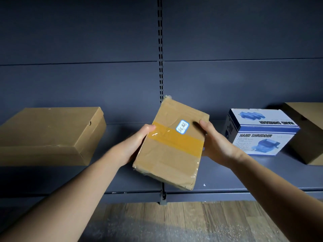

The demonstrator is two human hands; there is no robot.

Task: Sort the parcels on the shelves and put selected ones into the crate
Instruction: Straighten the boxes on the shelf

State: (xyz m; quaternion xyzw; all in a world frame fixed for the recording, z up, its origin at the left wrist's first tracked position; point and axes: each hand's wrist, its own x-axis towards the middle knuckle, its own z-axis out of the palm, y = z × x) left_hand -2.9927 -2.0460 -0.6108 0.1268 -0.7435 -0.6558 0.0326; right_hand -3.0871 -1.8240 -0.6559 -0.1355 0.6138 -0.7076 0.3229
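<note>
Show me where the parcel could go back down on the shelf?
Bare shelf lies between the flat brown box and the shredder box, under the held parcel. It is crowded at right, where another brown box stands close.

The parcel (170, 145) in the middle is tan brown cardboard, crossed by a band of yellow-orange tape (176, 138) and bearing a small white label (182, 126) with a blue border and dark handwriting. The large box (50, 135) on the left is plain tan brown. The box (262, 131) on the right is white with blue stripes, blue pictures and blue lettering. The shelf (227, 177) and back wall (78, 49) are dark slate grey. The near floor (174, 222) is grey-brown wood grain.
</note>
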